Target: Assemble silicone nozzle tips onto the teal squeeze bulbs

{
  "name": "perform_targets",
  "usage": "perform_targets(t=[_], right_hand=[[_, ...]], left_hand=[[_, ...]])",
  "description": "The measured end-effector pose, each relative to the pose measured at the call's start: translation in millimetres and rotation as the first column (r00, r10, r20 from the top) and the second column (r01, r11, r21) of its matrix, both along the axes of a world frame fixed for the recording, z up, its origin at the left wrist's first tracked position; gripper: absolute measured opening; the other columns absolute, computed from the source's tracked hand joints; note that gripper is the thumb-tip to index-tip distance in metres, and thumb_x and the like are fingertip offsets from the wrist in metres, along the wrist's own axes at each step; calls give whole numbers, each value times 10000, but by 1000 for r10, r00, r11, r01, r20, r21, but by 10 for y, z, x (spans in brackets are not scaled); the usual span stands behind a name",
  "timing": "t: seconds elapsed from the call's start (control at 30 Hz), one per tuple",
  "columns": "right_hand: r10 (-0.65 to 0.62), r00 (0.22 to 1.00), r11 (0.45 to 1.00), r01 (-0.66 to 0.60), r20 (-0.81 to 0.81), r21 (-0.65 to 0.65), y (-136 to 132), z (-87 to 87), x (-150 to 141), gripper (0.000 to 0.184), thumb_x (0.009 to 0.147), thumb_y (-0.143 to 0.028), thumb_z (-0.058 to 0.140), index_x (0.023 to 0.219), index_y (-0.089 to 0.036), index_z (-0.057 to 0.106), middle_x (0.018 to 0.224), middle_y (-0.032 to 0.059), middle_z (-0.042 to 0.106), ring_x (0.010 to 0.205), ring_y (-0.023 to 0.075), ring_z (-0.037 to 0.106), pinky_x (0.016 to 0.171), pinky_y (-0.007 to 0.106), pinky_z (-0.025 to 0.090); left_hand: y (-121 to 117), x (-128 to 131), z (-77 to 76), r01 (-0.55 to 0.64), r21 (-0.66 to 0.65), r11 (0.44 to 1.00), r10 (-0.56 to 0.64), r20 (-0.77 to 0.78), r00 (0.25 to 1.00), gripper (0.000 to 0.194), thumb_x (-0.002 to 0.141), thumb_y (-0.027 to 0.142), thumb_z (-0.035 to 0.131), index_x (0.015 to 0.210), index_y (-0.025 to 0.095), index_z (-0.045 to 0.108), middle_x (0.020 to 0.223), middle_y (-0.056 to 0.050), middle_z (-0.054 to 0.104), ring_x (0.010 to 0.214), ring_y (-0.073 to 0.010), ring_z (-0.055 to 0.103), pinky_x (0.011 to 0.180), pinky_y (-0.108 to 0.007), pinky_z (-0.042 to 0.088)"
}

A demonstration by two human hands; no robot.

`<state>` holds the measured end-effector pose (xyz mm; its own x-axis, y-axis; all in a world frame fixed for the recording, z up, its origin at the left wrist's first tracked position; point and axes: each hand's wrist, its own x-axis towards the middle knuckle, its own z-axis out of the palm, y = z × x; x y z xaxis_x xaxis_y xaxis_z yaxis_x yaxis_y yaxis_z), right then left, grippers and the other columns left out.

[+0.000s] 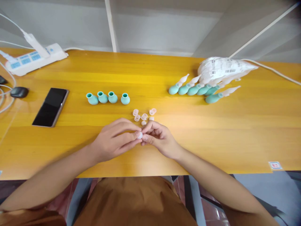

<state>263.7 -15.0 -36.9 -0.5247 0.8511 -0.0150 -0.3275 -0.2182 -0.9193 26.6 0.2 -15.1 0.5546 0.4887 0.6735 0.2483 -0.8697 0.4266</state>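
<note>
Your left hand (105, 140) pinches the small white cap (139, 135), its long axis hidden, between the fingers, your right hand (166, 141) meets it at three o'clock, grip unclear, and loose caps (144, 117) lie near, at twelve.

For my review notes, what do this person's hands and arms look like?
The left hand and right hand are ungloved, with nothing visible worn on fingers or wrists. The forearms are bare; a brown sleeve shows at lower left, matching the brown top.
</note>
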Motion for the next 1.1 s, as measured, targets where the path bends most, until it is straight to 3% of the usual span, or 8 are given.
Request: perform_targets(t=[0.33, 0.53, 0.67, 0.83, 0.93, 1.0, 1.1], right_hand=[[-45, 999, 998, 44, 5, 44, 54, 11, 121, 225, 1075, -470, 793, 1186, -275, 817, 929, 5, 744, 741, 127, 651, 700, 273, 559], [-218, 968, 965, 195, 123, 173, 69, 58, 142, 192, 1022, -435, 858, 1145, -287, 850, 869, -3, 713, 699, 138, 607, 669, 289, 533], [-167, 968, 967, 122, 190, 225, 25, 11, 44, 220, 973, -407, 899, 1132, -257, 869, 933, 29, 747, 791, 161, 663, 716, 299, 577], [-101, 977, 972, 56, 189, 227, 20, -52, 36, 238, 1003, -430, 868, 1166, -256, 880, 995, 45, 765, 830, 166, 678, 755, 314, 600], [-68, 975, 969, 15, 211, 245, 48, 16, 104, 298, 1064, -432, 797, 1315, -275, 835, 1045, 48, 771, 855, 174, 698, 794, 333, 611], [-154, 950, 942, 58, 272, 330, 68, 81, 152, 283, 1113, -400, 721, 1358, -280, 799, 1024, 41, 762, 830, 173, 691, 786, 340, 602], [-414, 829, 806, 142, 376, 575, 102, 135, 200, 167, 1127, -293, 665, 1220, -269, 802, 977, 44, 753, 790, 181, 656, 732, 342, 559]], left_hand=[[42, 3, -3, -51, -6, 999, 50, -38, 998, 253, 1077, 251, 785, 1311, 236, 691, 1226, -88, 802, 1073, -210, 801, 966, -372, 680], [53, -15, -6, -142, -55, 988, 136, -111, 985, 311, 1082, 258, 739, 1373, 206, 640, 1265, -123, 758, 1170, -257, 767, 1030, -417, 663], [21, -6, -21, -60, -13, 998, 57, -161, 985, 309, 1101, 350, 758, 1360, 212, 660, 1232, -109, 739, 1083, -226, 749, 962, -368, 665], [-25, 18, -24, -44, -105, 993, 31, -120, 992, 177, 1118, 231, 718, 1292, 232, 685, 1217, -85, 732, 1111, -203, 748, 993, -346, 662], [-9, 25, -14, -62, -107, 992, 53, -88, 995, 154, 1088, 168, 735, 1225, 224, 691, 1194, -80, 715, 1111, -202, 739, 1003, -341, 657], [22, 18, -16, -125, -103, 987, 117, -79, 990, 148, 1065, 128, 731, 1176, 214, 685, 1193, -78, 689, 1071, -193, 735, 980, -335, 657], [88, -20, -51, -234, -164, 958, 213, -136, 968, 113, 1059, 101, 678, 1119, 196, 668, 1172, -63, 647, 945, -158, 724, 915, -318, 652]])
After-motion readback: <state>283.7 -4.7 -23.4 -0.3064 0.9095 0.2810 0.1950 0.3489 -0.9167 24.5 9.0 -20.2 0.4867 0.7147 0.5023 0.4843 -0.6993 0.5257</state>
